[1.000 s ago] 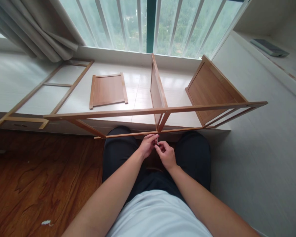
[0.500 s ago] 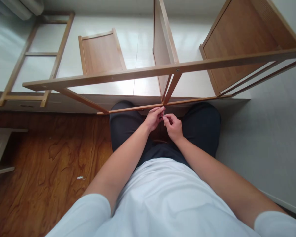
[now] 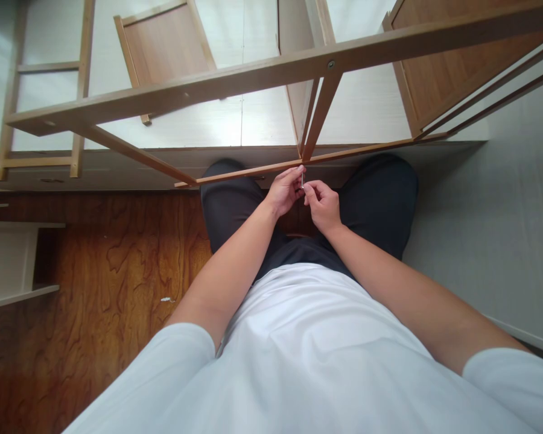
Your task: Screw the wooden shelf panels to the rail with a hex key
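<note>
A thin metal hex key (image 3: 303, 178) stands upright against the underside of the lower wooden rail (image 3: 253, 173), near where the middle upright meets it. My right hand (image 3: 324, 206) pinches its lower end between thumb and fingertips. My left hand (image 3: 286, 190) is closed around its upper part, with thumb and finger tips close to the rail. The screw at the key's top is hidden by my fingers. The rail belongs to a wooden frame (image 3: 262, 73) that spans the view in front of me, with a bolt head showing in its upper bar.
Behind the frame, a loose wooden panel (image 3: 167, 48) and a ladder-like wooden frame (image 3: 49, 67) lie on a pale platform (image 3: 262, 117). A larger panel (image 3: 461, 72) joins the frame at right. A white scrap (image 3: 166, 299) lies on the brown wooden floor (image 3: 117, 343).
The view has tipped downward and closer, so the frame and both hands sit higher in it. Both hands stay at the same joint with the hex key between them.
</note>
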Motion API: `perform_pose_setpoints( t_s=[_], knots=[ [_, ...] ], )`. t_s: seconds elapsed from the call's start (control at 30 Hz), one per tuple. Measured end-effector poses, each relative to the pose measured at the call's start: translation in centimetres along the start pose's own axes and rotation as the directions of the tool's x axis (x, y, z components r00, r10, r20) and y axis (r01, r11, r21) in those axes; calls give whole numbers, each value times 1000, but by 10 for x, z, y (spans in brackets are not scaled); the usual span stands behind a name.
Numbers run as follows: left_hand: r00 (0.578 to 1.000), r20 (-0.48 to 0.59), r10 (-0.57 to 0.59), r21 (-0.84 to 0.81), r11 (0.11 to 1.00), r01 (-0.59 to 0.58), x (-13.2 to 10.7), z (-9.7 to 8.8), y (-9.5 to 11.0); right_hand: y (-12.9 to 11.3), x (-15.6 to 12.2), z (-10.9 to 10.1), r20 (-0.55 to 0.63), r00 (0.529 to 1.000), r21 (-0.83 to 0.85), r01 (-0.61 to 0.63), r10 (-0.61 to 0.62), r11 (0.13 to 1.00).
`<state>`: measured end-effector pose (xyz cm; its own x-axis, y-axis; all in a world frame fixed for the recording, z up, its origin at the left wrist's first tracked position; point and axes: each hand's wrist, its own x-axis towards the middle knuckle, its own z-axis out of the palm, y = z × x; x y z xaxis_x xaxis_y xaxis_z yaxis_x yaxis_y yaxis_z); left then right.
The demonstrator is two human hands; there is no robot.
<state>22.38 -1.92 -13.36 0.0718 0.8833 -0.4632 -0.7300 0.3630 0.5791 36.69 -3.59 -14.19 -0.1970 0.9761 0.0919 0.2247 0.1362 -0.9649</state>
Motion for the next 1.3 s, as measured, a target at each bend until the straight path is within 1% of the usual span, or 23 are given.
perform_pose_setpoints(
  t_s=[0.2,0.33,0.43,0.67,0.87,1.03,1.13,1.23,1.3],
  knots=[
    [1000,14,7,4,1000,-7,0,-1,-1,2,1,5,29,994,228,-109,105,968],
    [1000,15,19,9,1000,-20,1,-1,-2,0,2,7,28,992,291,-126,123,948],
    [1000,20,22,19,1000,-22,3,-3,-3,-1,2,7,25,992,305,-126,124,944],
    [999,23,24,46,999,-25,5,-4,-2,-1,2,6,9,994,293,-109,111,950],
    [999,23,24,47,999,-25,5,-4,0,4,3,6,-10,995,229,-93,98,969],
    [1000,23,15,55,998,-17,6,-6,-1,2,2,2,-70,997,102,-15,22,995],
    [1000,19,12,58,998,-13,6,-6,-1,-2,1,-1,-80,997,18,18,-16,1000],
    [1000,11,9,67,998,-10,5,-5,-1,-5,1,-2,-72,997,-1,5,-5,1000],
    [1000,5,10,70,997,-10,4,-4,-1,-5,2,0,-65,998,27,-11,13,1000]
  ],
)
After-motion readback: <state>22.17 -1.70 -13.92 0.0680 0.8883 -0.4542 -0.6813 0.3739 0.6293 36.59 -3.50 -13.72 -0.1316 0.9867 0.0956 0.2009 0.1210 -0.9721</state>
